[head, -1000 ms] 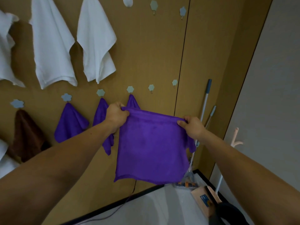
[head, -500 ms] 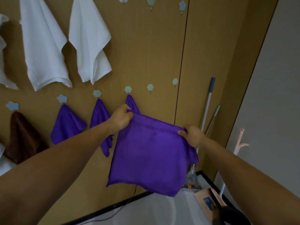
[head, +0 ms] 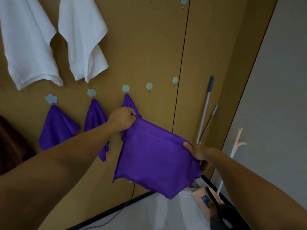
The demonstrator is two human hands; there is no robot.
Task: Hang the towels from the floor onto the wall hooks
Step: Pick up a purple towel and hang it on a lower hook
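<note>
"Holding the purple towel [head: 157,160] by its two top corners, up off the floor in front of the wall. What now?"

"Left hand [head: 123,119] has its fingers curled round one corner. Right hand [head: 197,151] pinches the other, thumb on top. The bare hook [head: 149,86] sits at one o'clock from the left hand. Raise that corner, drape a bunched fold over it, then let the right go."

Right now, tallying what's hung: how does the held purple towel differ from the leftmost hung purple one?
The held towel is spread between the left hand and right hand; the hung towel bunches from one hook. The held towel's top edge slopes down rightward; the hung towel falls from a single peak. Both are purple.
</note>
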